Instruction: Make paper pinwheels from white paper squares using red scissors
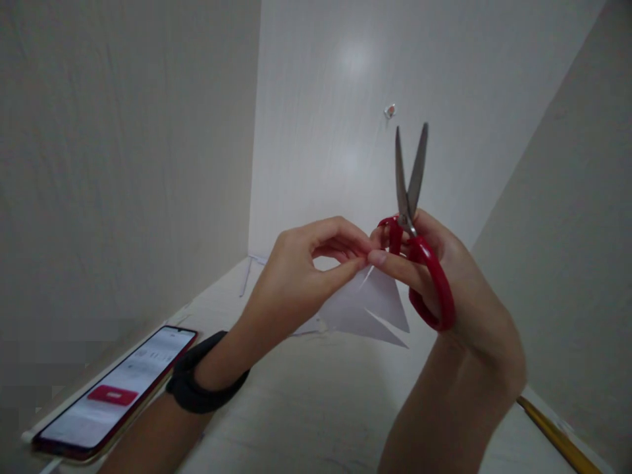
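A folded piece of white paper [345,308] with slits cut into it hangs below my fingertips. At its top corner my left hand [306,270] is closed in a pinch, the thumb and fingertips pressed together. My right hand [444,283] meets it there, its thumb tip against the same corner. Looped over the right hand is a pair of scissors with red handles [434,289]; the steel blades point upward and stand apart, away from the paper. The ends of several right fingers are partly hidden behind the red handles.
A lit phone [118,392] with a cable lies at the left of the pale table [296,408]. More white paper [257,263] lies at the back. A yellowish stick-like thing [557,434] is at lower right. Panels rise on the left, back and right.
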A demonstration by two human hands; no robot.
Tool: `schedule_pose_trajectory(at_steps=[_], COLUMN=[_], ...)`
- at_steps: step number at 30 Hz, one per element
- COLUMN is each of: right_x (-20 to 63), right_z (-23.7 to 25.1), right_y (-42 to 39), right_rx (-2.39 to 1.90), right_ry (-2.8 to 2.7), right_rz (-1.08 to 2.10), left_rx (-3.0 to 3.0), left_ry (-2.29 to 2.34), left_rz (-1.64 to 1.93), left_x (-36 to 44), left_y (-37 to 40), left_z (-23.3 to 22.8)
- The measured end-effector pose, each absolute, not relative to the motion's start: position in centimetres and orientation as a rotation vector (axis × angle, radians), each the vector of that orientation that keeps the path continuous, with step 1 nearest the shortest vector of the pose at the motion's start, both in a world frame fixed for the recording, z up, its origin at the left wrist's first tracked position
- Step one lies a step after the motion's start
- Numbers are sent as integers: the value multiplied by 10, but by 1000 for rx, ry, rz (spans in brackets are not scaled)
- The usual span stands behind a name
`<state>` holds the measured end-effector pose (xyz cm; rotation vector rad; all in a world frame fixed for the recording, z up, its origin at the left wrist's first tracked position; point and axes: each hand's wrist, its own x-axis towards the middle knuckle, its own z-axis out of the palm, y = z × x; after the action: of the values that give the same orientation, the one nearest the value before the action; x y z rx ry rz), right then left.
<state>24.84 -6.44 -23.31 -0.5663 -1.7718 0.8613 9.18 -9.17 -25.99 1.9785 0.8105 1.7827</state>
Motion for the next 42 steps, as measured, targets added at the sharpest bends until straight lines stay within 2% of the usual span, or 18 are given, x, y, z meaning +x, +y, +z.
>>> schedule_pose_trajectory(at_steps=[22,42], right_x=[251,242], right_z=[-234,-238], right_y=[-68,-77], right_rx=[-524,-537], right_ry=[-1737,-1680], right_rz=[978,811], left_rx=[1797,1785], left_ry=[686,748], left_rz=[1725,1821], left_x=[83,83], left_y=[-93,-92], left_z=[-252,-254])
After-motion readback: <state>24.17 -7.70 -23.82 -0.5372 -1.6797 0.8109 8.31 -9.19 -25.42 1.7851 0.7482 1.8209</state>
